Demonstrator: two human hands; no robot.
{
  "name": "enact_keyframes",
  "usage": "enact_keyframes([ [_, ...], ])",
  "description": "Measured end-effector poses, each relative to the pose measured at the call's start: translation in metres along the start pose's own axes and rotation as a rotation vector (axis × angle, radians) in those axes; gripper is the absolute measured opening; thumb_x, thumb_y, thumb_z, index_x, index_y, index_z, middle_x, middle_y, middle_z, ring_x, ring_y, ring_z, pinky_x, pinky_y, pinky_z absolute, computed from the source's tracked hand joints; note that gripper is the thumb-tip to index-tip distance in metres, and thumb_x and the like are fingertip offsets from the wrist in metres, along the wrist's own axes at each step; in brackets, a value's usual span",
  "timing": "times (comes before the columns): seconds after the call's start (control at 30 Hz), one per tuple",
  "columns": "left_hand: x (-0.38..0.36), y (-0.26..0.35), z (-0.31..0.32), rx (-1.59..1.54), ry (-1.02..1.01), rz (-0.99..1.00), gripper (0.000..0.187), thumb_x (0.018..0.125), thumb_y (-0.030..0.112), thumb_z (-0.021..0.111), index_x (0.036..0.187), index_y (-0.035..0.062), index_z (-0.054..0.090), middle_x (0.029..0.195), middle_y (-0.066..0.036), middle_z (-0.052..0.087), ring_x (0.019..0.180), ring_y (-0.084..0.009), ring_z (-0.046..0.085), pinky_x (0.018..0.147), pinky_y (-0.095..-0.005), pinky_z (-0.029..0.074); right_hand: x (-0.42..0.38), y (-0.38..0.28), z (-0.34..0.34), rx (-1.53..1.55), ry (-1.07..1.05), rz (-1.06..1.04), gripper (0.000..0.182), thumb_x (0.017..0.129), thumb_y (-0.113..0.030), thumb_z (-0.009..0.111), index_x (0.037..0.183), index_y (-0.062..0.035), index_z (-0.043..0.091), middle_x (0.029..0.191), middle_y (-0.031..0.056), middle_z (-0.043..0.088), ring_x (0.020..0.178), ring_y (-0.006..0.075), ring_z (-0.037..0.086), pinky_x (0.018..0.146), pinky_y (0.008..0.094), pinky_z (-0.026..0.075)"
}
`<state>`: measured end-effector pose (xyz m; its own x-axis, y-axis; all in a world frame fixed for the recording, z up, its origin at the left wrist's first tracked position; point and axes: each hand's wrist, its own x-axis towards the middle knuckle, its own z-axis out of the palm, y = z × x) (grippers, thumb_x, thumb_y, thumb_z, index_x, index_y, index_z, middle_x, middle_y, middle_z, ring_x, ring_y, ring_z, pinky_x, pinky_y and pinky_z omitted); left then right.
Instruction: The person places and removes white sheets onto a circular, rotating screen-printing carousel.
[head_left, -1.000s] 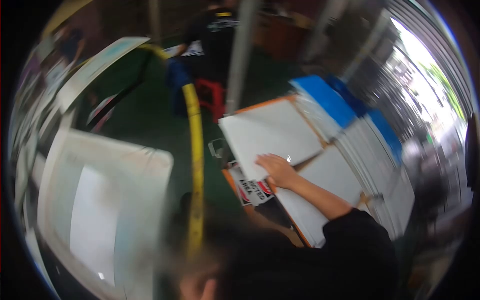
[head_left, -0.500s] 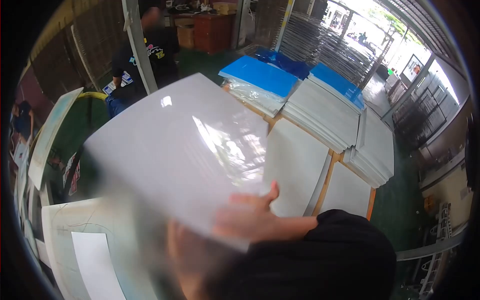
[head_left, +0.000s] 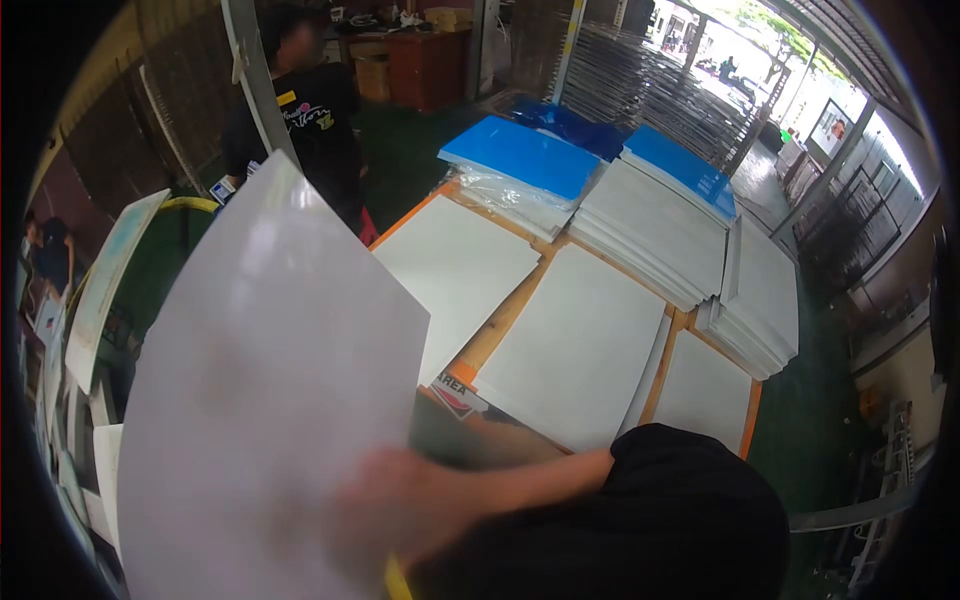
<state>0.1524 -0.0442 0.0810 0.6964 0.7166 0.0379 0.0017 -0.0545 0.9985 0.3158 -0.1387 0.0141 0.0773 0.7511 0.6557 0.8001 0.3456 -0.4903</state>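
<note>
A large white glossy sheet [head_left: 270, 330] stands tilted up close in front of me and fills the left-centre of the view. My right hand [head_left: 395, 505], smeared by motion, is closed at the sheet's lower right edge, and its forearm runs back to a black sleeve. Just behind it, part of another bare forearm [head_left: 520, 443] shows; the sheet and the right arm hide the rest. My left hand does not show. Beyond the sheet's right edge lie a white panel [head_left: 460, 270] and a stack of white panels [head_left: 580, 335] on a wooden table [head_left: 490, 325].
Blue-topped stacks [head_left: 525, 155] and taller stacks of white panels [head_left: 655, 235] stand at the table's far side. A person in a black shirt [head_left: 315, 120] is behind a metal post [head_left: 255, 80]. Another person [head_left: 52, 250] is at far left. Metal racks line the back.
The white sheet has swung left and tipped more upright, uncovering a white panel and a printed label on the table. My right hand has moved down and left with it.
</note>
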Motion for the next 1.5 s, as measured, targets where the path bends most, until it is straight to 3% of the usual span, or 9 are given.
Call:
enact_keyframes([
  [0.23, 0.006, -0.007, -0.014, 0.045, -0.110, 0.059, 0.112, 0.068, 0.083, 0.041, 0.128, -0.0122, 0.036, 0.118, -0.027, 0.051, 0.110, -0.0376, 0.052, 0.103, -0.0480, 0.027, -0.007, 0.036, -0.041, 0.110, 0.659, 0.658, 0.094, 0.070, -0.045, 0.074, 0.139, -0.0022, 0.028, 0.140, 0.0215, 0.030, 0.135, 0.0358, 0.018, 0.108, 0.0460, 0.019],
  [0.47, 0.007, -0.016, -0.056, -0.051, -0.332, 0.113, 0.112, 0.069, 0.083, 0.041, 0.126, -0.0135, 0.038, 0.116, -0.028, 0.053, 0.109, -0.0378, 0.053, 0.103, -0.0483, 0.025, -0.072, 0.080, 0.004, 0.448, 0.251, 0.997, 0.060, 0.084, -0.012, 0.062, 0.133, -0.0044, 0.030, 0.123, 0.0123, 0.046, 0.115, 0.0203, 0.044, 0.096, 0.0334, 0.037],
  [0.63, -0.002, -0.028, -0.095, -0.221, -0.548, 0.148, 0.112, 0.069, 0.082, 0.040, 0.125, -0.0144, 0.039, 0.114, -0.028, 0.053, 0.108, -0.0379, 0.054, 0.104, -0.0486, 0.024, -0.075, 0.096, 0.016, 0.592, 0.214, 0.748, 0.032, 0.092, -0.011, 0.047, 0.123, -0.0068, 0.040, 0.105, 0.0074, 0.052, 0.093, 0.0122, 0.051, 0.081, 0.0253, 0.043],
  [0.67, -0.004, -0.031, -0.099, -0.248, -0.575, 0.152, 0.112, 0.069, 0.082, 0.040, 0.124, -0.0145, 0.040, 0.114, -0.028, 0.054, 0.108, -0.0379, 0.054, 0.104, -0.0486, 0.024, -0.037, 0.068, 0.006, 1.224, 0.494, 0.888, 0.026, 0.098, -0.027, 0.036, 0.115, -0.0093, 0.045, 0.096, 0.0046, 0.051, 0.082, 0.0117, 0.049, 0.074, 0.0240, 0.043],
  [0.83, -0.015, -0.045, -0.112, -0.316, -0.623, 0.196, 0.112, 0.069, 0.082, 0.040, 0.123, -0.0154, 0.041, 0.112, -0.029, 0.055, 0.107, -0.0380, 0.055, 0.104, -0.0489, 0.023, -0.036, 0.095, 0.028, 0.968, 0.498, 0.925, 0.048, 0.095, -0.053, 0.026, 0.111, -0.0117, 0.044, 0.097, 0.0050, 0.050, 0.082, 0.0145, 0.047, 0.075, 0.0279, 0.042],
  [0.97, -0.022, -0.048, -0.124, -0.324, -0.621, 0.223, 0.112, 0.069, 0.082, 0.040, 0.122, -0.0162, 0.042, 0.111, -0.029, 0.055, 0.106, -0.0381, 0.056, 0.105, -0.0491, 0.022, -0.024, 0.095, 0.043, 0.743, 0.555, 0.916, 0.055, 0.094, -0.056, 0.025, 0.118, -0.0102, 0.042, 0.111, 0.0077, 0.050, 0.100, 0.0202, 0.047, 0.085, 0.0346, 0.039],
  [1.1, -0.023, -0.050, -0.128, -0.330, -0.666, 0.251, 0.112, 0.070, 0.082, 0.039, 0.121, -0.0169, 0.043, 0.110, -0.030, 0.056, 0.106, -0.0382, 0.057, 0.105, -0.0493, 0.021, -0.001, 0.082, 0.050, 1.075, 0.613, 0.823, 0.060, 0.093, -0.057, 0.023, 0.123, -0.0078, 0.039, 0.124, 0.0103, 0.045, 0.115, 0.0243, 0.042, 0.091, 0.0392, 0.036],
  [1.3, -0.032, -0.057, -0.138, -0.347, -0.730, 0.275, 0.112, 0.070, 0.082, 0.039, 0.119, -0.0180, 0.045, 0.108, -0.030, 0.057, 0.104, -0.0383, 0.058, 0.106, -0.0496, 0.020, -0.029, 0.115, 0.055, 1.507, 0.421, 0.512, 0.056, 0.094, -0.052, 0.030, 0.116, -0.0036, 0.045, 0.100, 0.0107, 0.055, 0.095, 0.0214, 0.053, 0.085, 0.0345, 0.042],
  [1.5, -0.042, -0.072, -0.137, -0.380, -0.760, 0.319, 0.112, 0.070, 0.082, 0.038, 0.117, -0.0190, 0.046, 0.106, -0.031, 0.059, 0.103, -0.0384, 0.059, 0.106, -0.0499, 0.019, 0.012, 0.072, 0.036, 1.074, 0.194, 0.574, 0.045, 0.093, -0.044, 0.042, 0.104, -0.0013, 0.048, 0.086, 0.0104, 0.056, 0.077, 0.0170, 0.055, 0.072, 0.0275, 0.046],
])
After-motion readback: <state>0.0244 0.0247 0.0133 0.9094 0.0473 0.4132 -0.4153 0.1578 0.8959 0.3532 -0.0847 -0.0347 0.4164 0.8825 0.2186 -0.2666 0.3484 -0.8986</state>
